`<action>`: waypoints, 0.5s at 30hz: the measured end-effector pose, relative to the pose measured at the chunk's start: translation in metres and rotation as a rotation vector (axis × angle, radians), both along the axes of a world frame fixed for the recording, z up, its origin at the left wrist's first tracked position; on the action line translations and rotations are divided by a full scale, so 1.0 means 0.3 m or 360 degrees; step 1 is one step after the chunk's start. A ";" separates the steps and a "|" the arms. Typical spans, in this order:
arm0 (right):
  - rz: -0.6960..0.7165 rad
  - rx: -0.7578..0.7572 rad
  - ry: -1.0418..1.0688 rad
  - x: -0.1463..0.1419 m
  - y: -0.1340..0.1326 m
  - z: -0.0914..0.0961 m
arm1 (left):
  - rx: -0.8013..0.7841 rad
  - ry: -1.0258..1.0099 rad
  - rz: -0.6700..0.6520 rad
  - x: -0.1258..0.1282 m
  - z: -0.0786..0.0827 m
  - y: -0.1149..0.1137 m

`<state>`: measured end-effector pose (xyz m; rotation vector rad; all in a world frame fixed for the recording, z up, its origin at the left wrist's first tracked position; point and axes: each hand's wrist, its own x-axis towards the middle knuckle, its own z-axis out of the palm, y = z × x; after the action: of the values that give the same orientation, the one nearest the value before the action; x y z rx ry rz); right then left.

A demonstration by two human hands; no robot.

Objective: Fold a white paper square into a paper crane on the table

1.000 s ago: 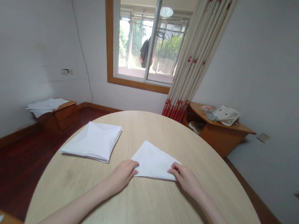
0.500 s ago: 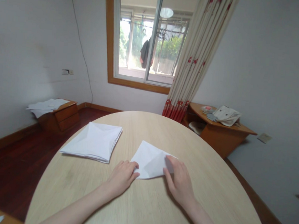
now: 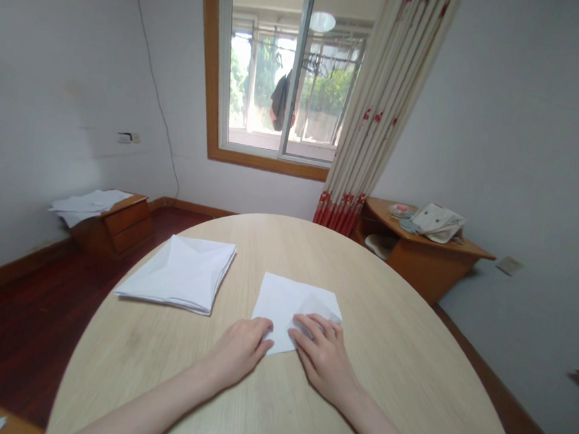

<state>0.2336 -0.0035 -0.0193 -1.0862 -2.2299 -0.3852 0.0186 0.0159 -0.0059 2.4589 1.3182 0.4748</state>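
A folded white sheet of paper [image 3: 285,300] lies on the round light-wood table [image 3: 408,360] in front of me. My left hand [image 3: 240,348] rests at its near left corner with the fingers curled loosely and the fingertips on the paper's edge. My right hand [image 3: 322,357] lies flat on the near right part of the sheet, fingers stretched out and pressing it down. Further left on the table sits a stack of folded white papers [image 3: 179,272].
A low wooden cabinet [image 3: 116,220] with white sheets on top stands by the left wall. A wooden corner shelf [image 3: 417,250] with a bag and small items stands at the right, beside a curtain [image 3: 378,110] and a window [image 3: 281,69].
My right hand has slid left across the paper, carrying the right corner over toward the left. The sheet went from a wide triangle to a narrower shape. My left hand barely moved.
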 end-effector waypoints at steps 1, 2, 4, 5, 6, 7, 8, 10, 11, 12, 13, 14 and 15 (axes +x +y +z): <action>-0.0018 -0.0034 0.0001 0.003 0.000 -0.002 | -0.0007 0.0002 -0.0028 0.001 0.000 -0.003; -0.0032 -0.0065 -0.0004 0.005 0.000 -0.002 | -0.0005 0.0005 -0.0058 0.002 -0.001 -0.007; -0.0050 -0.0119 -0.0034 0.008 -0.003 0.003 | 0.0032 0.0018 -0.0117 0.005 -0.004 -0.011; -0.0056 -0.0145 -0.0051 0.010 -0.004 0.008 | 0.0066 0.0030 -0.0141 0.006 -0.005 -0.012; -0.0061 -0.0170 -0.0064 0.010 -0.006 0.012 | 0.0109 0.0044 -0.0158 0.007 -0.005 -0.013; -0.0063 -0.0192 -0.0073 0.011 -0.007 0.017 | 0.0159 0.0055 -0.0165 0.007 -0.004 -0.013; -0.0065 -0.0213 -0.0073 0.011 -0.007 0.020 | 0.0208 0.0064 -0.0163 0.007 -0.002 -0.013; -0.0066 -0.0251 -0.0051 0.011 -0.007 0.024 | 0.0277 0.0056 -0.0156 0.005 0.004 -0.011; -0.0066 -0.0264 -0.0035 0.010 -0.007 0.023 | 0.0284 0.0034 -0.0163 0.002 0.007 -0.009; -0.0065 -0.0272 -0.0019 0.010 -0.006 0.022 | 0.0269 -0.0005 -0.0181 -0.001 0.009 -0.007; -0.0066 -0.0277 -0.0004 0.010 -0.005 0.019 | 0.0243 -0.0054 -0.0217 -0.004 0.009 -0.005; -0.0068 -0.0278 0.0008 0.010 -0.004 0.016 | 0.0214 -0.0107 -0.0266 -0.007 0.008 -0.003; -0.0069 -0.0275 0.0016 0.010 -0.002 0.014 | 0.0187 -0.0153 -0.0318 -0.010 0.006 0.000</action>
<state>0.2367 -0.0042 -0.0152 -1.2244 -2.2671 -0.2073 0.0154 0.0159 -0.0040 2.5932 1.0209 0.6260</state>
